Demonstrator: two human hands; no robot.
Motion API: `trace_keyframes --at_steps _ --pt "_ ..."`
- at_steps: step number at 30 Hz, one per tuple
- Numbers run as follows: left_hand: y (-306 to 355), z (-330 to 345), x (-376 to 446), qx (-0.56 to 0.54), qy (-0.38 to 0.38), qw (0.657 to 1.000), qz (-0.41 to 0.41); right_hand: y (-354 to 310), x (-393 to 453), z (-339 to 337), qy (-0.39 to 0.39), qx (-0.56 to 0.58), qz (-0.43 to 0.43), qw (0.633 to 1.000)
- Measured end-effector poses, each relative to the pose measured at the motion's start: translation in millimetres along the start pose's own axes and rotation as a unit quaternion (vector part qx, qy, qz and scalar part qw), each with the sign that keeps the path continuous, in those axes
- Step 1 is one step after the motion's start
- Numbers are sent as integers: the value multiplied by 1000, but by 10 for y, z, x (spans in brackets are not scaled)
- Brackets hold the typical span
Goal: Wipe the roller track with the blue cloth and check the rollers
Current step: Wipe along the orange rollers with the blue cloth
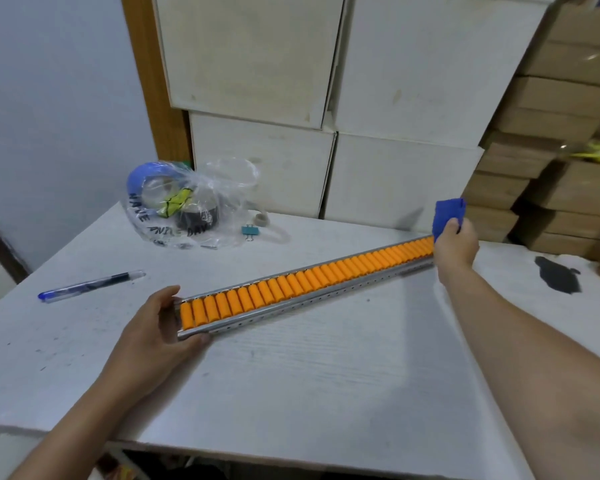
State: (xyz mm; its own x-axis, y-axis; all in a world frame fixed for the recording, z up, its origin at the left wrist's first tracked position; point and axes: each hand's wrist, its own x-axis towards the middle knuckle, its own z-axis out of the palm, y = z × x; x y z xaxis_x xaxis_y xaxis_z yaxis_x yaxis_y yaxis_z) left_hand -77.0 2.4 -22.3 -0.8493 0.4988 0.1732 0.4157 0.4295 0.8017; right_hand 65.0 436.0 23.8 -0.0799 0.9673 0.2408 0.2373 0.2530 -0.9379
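Note:
A long metal roller track [305, 301] with several orange rollers [291, 284] lies slantwise on the white table [291, 375], its near end at the left and its far end at the right. My left hand [156, 327] grips the near end, thumb on the front rail. My right hand [456, 245] sits at the far end and holds a folded blue cloth [447, 213], which sticks up above the fingers. The hand covers the last rollers.
A clear plastic bag [191, 206] with tape rolls sits at the back left, a teal binder clip [250, 231] beside it. A blue pen [90, 285] lies at the left. A dark stain [556, 273] marks the right. White and brown boxes [395, 98] are stacked behind.

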Motion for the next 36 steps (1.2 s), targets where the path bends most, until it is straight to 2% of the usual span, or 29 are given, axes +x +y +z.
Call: trace_keyframes --at_steps 3,5,9,14,18,23,28,36 --pt "-14 -7 4 2 -1 1000 3 189 79 21 -48 -103 -53 992" --pt "-61 -15 19 8 1 1000 -2 320 132 38 -90 -193 -86 973" --pt "-89 -12 22 11 7 1000 -6 467 238 89 -114 -270 -72 953" --pt "-102 -6 21 17 4 1000 -7 439 142 143 -105 -273 -67 954" --pt "-100 -3 16 19 7 1000 -9 426 -122 219 -92 -288 -120 946" --pt "-72 -4 11 9 6 1000 -6 291 -555 304 -112 -282 -155 940" --pt "-82 -3 -12 4 -1 1000 -4 14 -1308 413 -154 -263 -221 927" --pt "-26 -5 -33 -22 3 1000 -14 -471 -2707 693 -294 -186 -315 883"
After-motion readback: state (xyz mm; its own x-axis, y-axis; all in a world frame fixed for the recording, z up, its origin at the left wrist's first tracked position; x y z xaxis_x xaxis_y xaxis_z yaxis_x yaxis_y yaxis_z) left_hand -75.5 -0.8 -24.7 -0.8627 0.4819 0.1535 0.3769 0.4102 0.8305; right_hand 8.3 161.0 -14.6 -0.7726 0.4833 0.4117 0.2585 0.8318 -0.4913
